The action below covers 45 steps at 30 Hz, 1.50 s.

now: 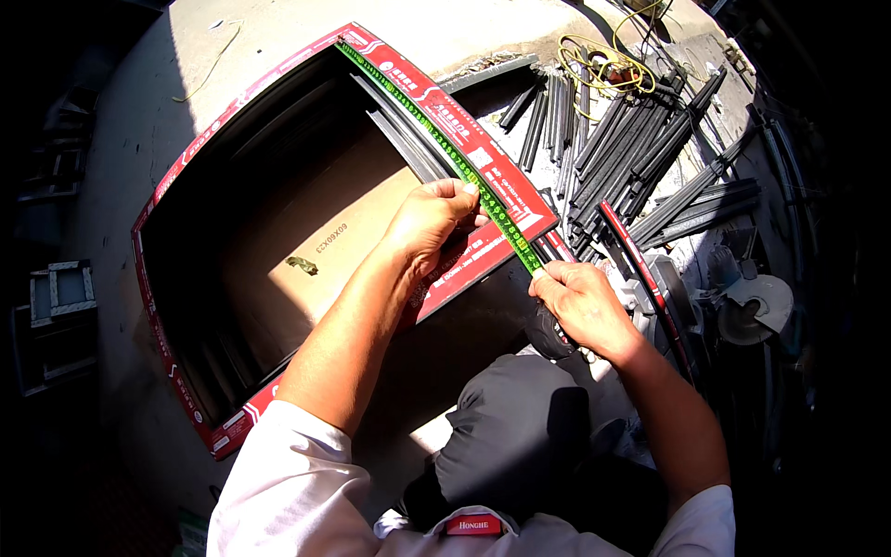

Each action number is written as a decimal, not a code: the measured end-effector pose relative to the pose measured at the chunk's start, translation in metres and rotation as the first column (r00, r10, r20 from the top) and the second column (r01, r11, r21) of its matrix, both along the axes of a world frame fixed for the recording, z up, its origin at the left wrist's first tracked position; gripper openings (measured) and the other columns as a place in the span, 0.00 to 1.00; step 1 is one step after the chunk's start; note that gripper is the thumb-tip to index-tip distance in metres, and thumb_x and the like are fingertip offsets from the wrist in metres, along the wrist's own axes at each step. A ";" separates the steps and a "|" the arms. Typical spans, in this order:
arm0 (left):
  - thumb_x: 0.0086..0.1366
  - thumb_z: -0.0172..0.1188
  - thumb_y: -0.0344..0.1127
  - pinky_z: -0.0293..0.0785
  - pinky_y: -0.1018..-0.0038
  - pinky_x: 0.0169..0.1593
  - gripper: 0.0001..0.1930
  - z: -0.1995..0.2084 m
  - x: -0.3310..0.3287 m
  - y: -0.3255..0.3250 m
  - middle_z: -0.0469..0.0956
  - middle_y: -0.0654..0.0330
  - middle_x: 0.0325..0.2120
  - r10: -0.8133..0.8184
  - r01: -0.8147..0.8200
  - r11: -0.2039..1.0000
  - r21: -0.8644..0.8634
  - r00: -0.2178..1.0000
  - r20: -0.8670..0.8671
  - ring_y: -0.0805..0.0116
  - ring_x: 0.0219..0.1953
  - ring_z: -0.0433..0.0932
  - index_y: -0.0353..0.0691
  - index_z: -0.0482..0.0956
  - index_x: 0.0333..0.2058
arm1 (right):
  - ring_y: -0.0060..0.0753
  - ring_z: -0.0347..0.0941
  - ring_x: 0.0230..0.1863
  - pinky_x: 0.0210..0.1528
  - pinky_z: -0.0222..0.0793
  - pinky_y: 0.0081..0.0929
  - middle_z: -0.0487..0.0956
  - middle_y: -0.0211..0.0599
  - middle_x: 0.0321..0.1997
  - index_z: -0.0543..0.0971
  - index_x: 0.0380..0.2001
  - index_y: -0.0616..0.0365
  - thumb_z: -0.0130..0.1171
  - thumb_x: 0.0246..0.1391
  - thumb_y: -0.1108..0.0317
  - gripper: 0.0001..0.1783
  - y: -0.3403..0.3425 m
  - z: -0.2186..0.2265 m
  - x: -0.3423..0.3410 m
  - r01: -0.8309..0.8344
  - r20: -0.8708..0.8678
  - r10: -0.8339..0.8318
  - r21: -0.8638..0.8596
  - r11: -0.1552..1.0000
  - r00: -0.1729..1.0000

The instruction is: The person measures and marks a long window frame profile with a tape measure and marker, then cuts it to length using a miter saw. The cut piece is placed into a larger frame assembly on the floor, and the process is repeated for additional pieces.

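Head view, tape (433, 132) along red frame (467, 139), dark bars (636, 139) beside, yellow cord (617, 72)

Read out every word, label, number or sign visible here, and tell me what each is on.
I won't repeat wording or numbers; here they are by place:
Green tape: row of digits, partly readable.
Red frame: white lettering, mostly too small to read.
Cardboard: one short dark line, readable.
Red label at the picture's lower edge: one white word, readable.
Black tape case: marks too blurred.
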<state>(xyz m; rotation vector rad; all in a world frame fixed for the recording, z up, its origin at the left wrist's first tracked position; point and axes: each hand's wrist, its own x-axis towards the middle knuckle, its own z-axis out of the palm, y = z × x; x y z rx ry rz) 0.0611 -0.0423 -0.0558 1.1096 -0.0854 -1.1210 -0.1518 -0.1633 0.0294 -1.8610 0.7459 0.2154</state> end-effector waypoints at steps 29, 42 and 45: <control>0.74 0.66 0.35 0.74 0.81 0.40 0.09 0.020 -0.007 0.005 0.83 0.63 0.32 -0.076 0.041 0.989 0.140 0.964 0.254 0.79 0.32 0.75 0.34 0.83 0.40 | 0.48 0.69 0.20 0.29 0.65 0.46 0.72 0.50 0.18 0.75 0.26 0.65 0.54 0.70 0.61 0.20 -0.008 0.001 0.003 -0.037 -0.040 0.032 -0.134 0.990 0.999; 0.76 0.64 0.35 0.73 0.83 0.35 0.09 0.020 -0.010 0.003 0.84 0.64 0.31 -0.050 0.012 0.991 0.130 0.957 0.287 0.82 0.29 0.75 0.34 0.83 0.38 | 0.49 0.69 0.22 0.30 0.65 0.46 0.73 0.51 0.20 0.76 0.26 0.65 0.54 0.70 0.62 0.20 -0.008 0.003 0.004 -0.030 -0.059 0.024 -0.110 0.993 0.998; 0.76 0.64 0.35 0.73 0.83 0.36 0.09 0.017 -0.009 0.003 0.84 0.64 0.31 -0.055 0.017 0.991 0.130 0.952 0.299 0.82 0.29 0.75 0.34 0.83 0.39 | 0.50 0.70 0.22 0.30 0.66 0.46 0.73 0.52 0.20 0.76 0.26 0.65 0.54 0.70 0.61 0.20 -0.008 0.001 0.003 -0.042 -0.039 0.037 -0.133 0.990 0.999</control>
